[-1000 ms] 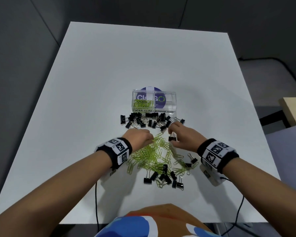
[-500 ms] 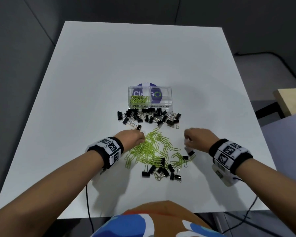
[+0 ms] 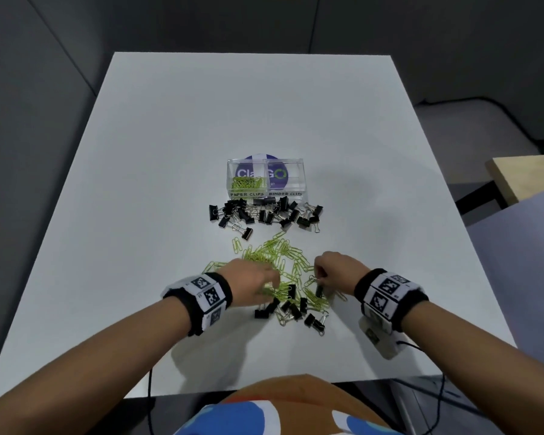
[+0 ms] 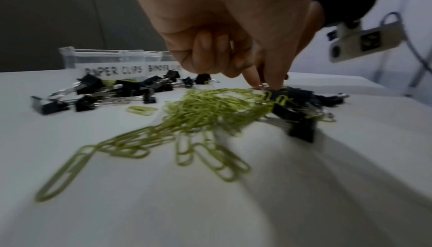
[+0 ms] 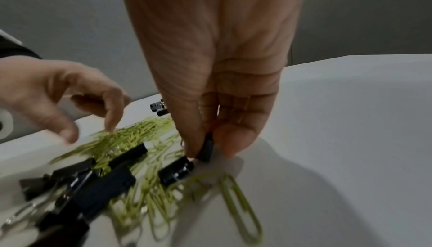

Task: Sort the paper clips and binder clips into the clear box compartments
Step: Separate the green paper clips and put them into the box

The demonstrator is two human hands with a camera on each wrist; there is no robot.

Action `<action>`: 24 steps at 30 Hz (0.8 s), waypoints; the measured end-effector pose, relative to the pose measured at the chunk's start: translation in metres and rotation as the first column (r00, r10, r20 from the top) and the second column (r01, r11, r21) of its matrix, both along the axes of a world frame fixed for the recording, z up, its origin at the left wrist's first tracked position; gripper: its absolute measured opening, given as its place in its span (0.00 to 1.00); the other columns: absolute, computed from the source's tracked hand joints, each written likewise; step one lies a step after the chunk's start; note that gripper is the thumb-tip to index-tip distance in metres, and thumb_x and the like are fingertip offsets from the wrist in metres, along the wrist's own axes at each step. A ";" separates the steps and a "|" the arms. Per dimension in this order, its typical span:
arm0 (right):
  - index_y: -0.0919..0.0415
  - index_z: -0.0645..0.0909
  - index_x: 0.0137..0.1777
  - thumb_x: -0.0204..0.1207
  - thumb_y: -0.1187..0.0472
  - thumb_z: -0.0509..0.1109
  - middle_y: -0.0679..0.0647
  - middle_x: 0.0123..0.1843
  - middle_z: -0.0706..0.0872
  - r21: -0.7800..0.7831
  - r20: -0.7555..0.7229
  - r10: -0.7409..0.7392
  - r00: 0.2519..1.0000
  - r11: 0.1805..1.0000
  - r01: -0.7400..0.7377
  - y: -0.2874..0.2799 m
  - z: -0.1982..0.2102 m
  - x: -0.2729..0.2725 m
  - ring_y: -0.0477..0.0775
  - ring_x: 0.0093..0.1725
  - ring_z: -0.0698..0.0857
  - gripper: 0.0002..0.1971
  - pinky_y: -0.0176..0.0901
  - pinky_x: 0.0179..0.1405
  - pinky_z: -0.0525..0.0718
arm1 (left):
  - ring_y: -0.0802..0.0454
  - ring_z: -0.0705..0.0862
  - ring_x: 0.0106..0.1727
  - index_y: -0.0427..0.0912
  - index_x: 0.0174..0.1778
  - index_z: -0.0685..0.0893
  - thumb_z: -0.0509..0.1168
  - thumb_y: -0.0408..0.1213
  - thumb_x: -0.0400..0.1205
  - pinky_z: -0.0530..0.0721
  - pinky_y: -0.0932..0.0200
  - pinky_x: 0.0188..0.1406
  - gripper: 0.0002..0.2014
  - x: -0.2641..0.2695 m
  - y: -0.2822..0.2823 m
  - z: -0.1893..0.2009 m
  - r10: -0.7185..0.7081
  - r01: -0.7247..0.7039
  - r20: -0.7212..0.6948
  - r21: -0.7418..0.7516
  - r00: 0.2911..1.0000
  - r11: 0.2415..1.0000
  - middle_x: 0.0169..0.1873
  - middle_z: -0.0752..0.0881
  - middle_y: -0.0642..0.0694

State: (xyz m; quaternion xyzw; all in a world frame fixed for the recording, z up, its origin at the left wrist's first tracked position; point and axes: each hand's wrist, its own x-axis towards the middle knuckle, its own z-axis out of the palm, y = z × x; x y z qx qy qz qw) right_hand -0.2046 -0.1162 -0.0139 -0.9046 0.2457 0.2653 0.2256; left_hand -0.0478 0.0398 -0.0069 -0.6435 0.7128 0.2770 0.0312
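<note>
Head view shows one white worktop (image 3: 176,171), and on it one clear box (image 3: 266,177) with two compartments, labelled PAPER CLIPS on the left and BINDER CLIPS on the right. The left compartment holds a small heap of green paper clips; I see no clips in the right one. Black binder clips (image 3: 264,211) lie in two groups: about twenty in a row just in front of the box, and roughly ten more (image 3: 291,306) near the hands, mixed into one loose spread of green paper clips (image 3: 280,259) too many and too tangled to count.

Two hands work at the near edge of that spread. The left hand (image 3: 250,284) hovers over the paper clips with fingers loosely curled and spread, its grip released; its wrist view is blocked by the other hand. The right hand (image 3: 335,270) pinches one binder clip (image 5: 207,148) between thumb and fingers, down at the worktop.

Half a second ago the right hand was farther right and clear of the paper clips; it has come in to the pile. The left hand has shifted nearer the person.
</note>
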 end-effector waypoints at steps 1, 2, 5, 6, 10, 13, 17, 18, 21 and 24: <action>0.64 0.80 0.49 0.76 0.65 0.65 0.54 0.46 0.78 0.002 -0.003 0.023 1.000 1.000 -0.023 -0.001 0.001 0.003 0.51 0.44 0.76 0.04 0.39 0.42 0.76 | 0.53 0.82 0.54 0.48 0.66 0.75 0.60 0.49 0.83 0.79 0.64 0.47 0.17 -0.007 0.002 -0.001 -0.051 0.051 0.014 0.016 0.999 0.999 0.60 0.79 0.50; 0.64 0.80 0.49 0.76 0.65 0.65 0.53 0.46 0.78 0.001 0.003 0.037 0.999 0.999 -0.037 -0.004 0.002 0.006 0.50 0.44 0.76 0.05 0.37 0.41 0.75 | 0.51 0.83 0.53 0.48 0.68 0.73 0.60 0.49 0.83 0.81 0.60 0.45 0.18 -0.013 0.003 -0.002 -0.092 0.091 0.036 0.035 0.995 0.995 0.60 0.79 0.48; 0.64 0.80 0.49 0.78 0.64 0.63 0.56 0.47 0.82 -0.009 0.079 -0.035 0.996 0.999 0.036 -0.018 0.009 0.015 0.50 0.43 0.78 0.05 0.30 0.38 0.73 | 0.43 0.83 0.52 0.46 0.72 0.70 0.58 0.43 0.84 0.81 0.51 0.42 0.20 -0.024 0.006 -0.003 -0.146 0.141 0.090 0.058 0.985 0.988 0.61 0.77 0.43; 0.65 0.80 0.49 0.79 0.65 0.62 0.58 0.48 0.84 -0.013 0.118 -0.092 0.989 0.995 0.095 -0.024 0.012 0.019 0.51 0.42 0.78 0.06 0.33 0.40 0.75 | 0.43 0.82 0.52 0.46 0.73 0.69 0.58 0.41 0.85 0.80 0.51 0.41 0.20 -0.026 0.006 -0.004 -0.150 0.145 0.099 0.051 0.984 0.988 0.61 0.76 0.42; 0.67 0.81 0.52 0.79 0.67 0.61 0.63 0.52 0.86 -0.055 0.274 -0.272 0.922 0.953 0.297 -0.050 0.018 0.036 0.60 0.50 0.83 0.08 0.49 0.52 0.80 | 0.44 0.83 0.49 0.45 0.75 0.68 0.59 0.35 0.84 0.77 0.55 0.36 0.21 -0.029 0.005 -0.005 -0.177 0.175 0.093 0.023 0.980 0.984 0.59 0.77 0.41; 0.68 0.81 0.53 0.79 0.67 0.61 0.65 0.54 0.86 -0.053 0.318 -0.330 0.889 0.930 0.365 -0.062 0.013 0.048 0.63 0.54 0.83 0.09 0.52 0.54 0.80 | 0.43 0.83 0.50 0.43 0.74 0.69 0.58 0.34 0.84 0.76 0.55 0.35 0.20 -0.029 0.002 -0.006 -0.178 0.177 0.099 0.015 0.979 0.984 0.59 0.77 0.41; 0.68 0.82 0.54 0.78 0.69 0.61 0.66 0.56 0.85 -0.035 0.335 -0.325 0.884 0.934 0.357 -0.069 0.005 0.058 0.65 0.57 0.82 0.10 0.53 0.57 0.79 | 0.43 0.82 0.52 0.42 0.70 0.70 0.57 0.41 0.85 0.75 0.54 0.35 0.18 -0.027 0.000 -0.007 -0.159 0.154 0.132 0.041 0.979 0.987 0.60 0.77 0.43; 0.68 0.82 0.55 0.77 0.70 0.61 0.66 0.57 0.85 -0.011 0.345 -0.330 0.879 0.934 0.356 -0.070 0.003 0.060 0.65 0.58 0.81 0.11 0.52 0.58 0.79 | 0.43 0.82 0.53 0.42 0.70 0.70 0.57 0.42 0.84 0.75 0.53 0.36 0.18 -0.025 -0.001 -0.007 -0.160 0.153 0.141 0.062 0.977 0.986 0.60 0.76 0.43; 0.66 0.80 0.62 0.77 0.71 0.60 0.64 0.61 0.84 0.047 0.391 -0.324 0.861 0.942 0.333 -0.067 0.002 0.062 0.63 0.61 0.81 0.15 0.48 0.60 0.77 | 0.43 0.82 0.51 0.43 0.67 0.72 0.57 0.44 0.84 0.78 0.52 0.37 0.17 -0.021 0.001 -0.006 -0.174 0.163 0.155 0.082 0.972 0.983 0.59 0.77 0.43; 0.64 0.80 0.59 0.78 0.68 0.62 0.59 0.55 0.82 -0.018 0.450 -0.192 0.872 0.974 0.224 -0.058 0.008 0.053 0.60 0.54 0.82 0.11 0.43 0.49 0.77 | 0.43 0.83 0.49 0.44 0.68 0.72 0.57 0.46 0.84 0.77 0.53 0.36 0.17 -0.018 0.002 -0.008 -0.175 0.164 0.160 0.079 0.971 0.983 0.58 0.79 0.44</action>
